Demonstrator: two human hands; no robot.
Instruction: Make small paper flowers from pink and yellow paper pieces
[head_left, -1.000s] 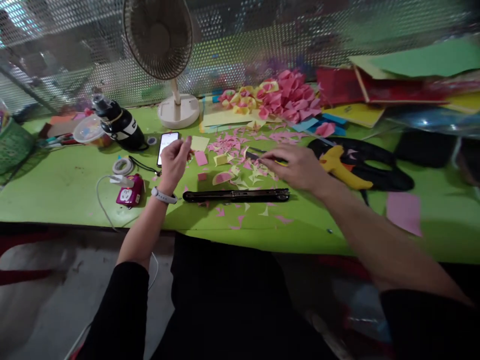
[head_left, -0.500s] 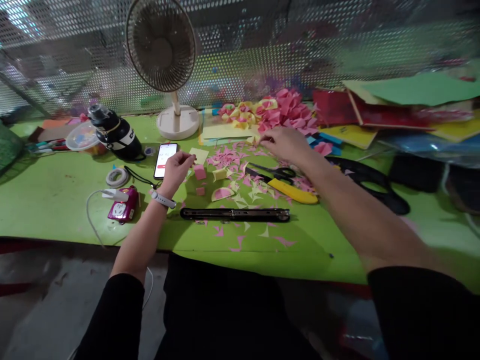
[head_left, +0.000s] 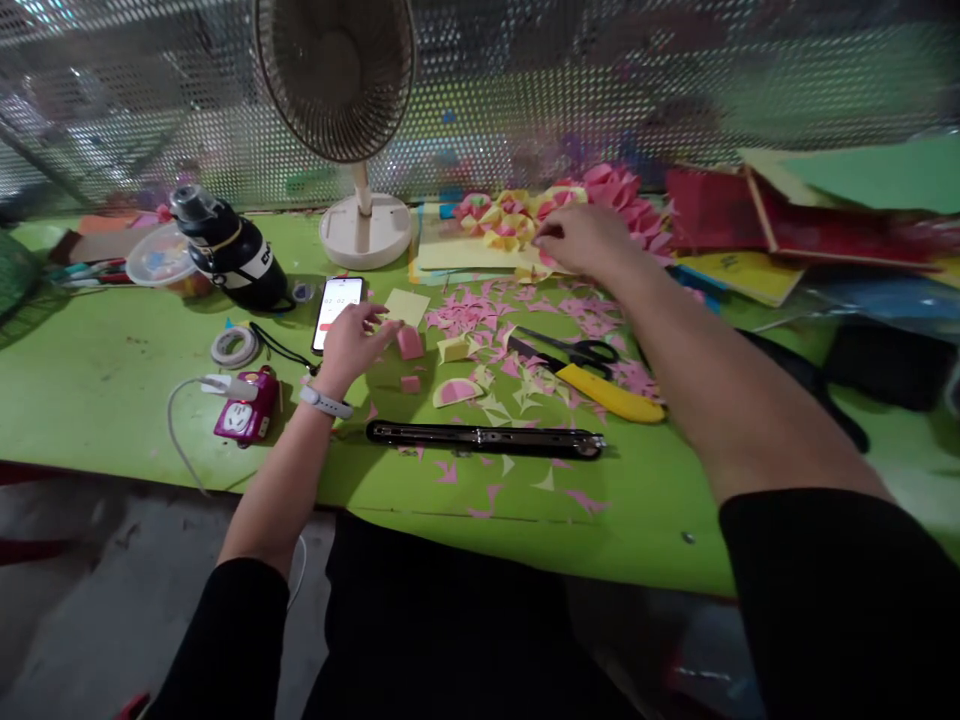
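pink and yellow folded paper pieces point(head_left: 510, 215) are heaped at the far edge of the green table point(head_left: 97, 380). the right hand point(head_left: 581, 243) is laid against the heap at its three o'clock, fingers curled together; whether a piece is pinched cannot be told. the left hand point(head_left: 352, 335) is held half open and empty, fingertips just beside a pink block point(head_left: 410, 342) at its three o'clock. a phone point(head_left: 337, 300) is seen at its eleven o'clock, scissors point(head_left: 577, 352) at four o'clock of the heap.

Lime-green counter point(head_left: 112, 400). Pink-and-yellow paper flowers point(head_left: 504, 218); scraps point(head_left: 465, 315) near the flowers, same colours. Pink block point(head_left: 409, 342). Black-and-yellow scissors point(head_left: 581, 352). Black bottle point(head_left: 229, 255).
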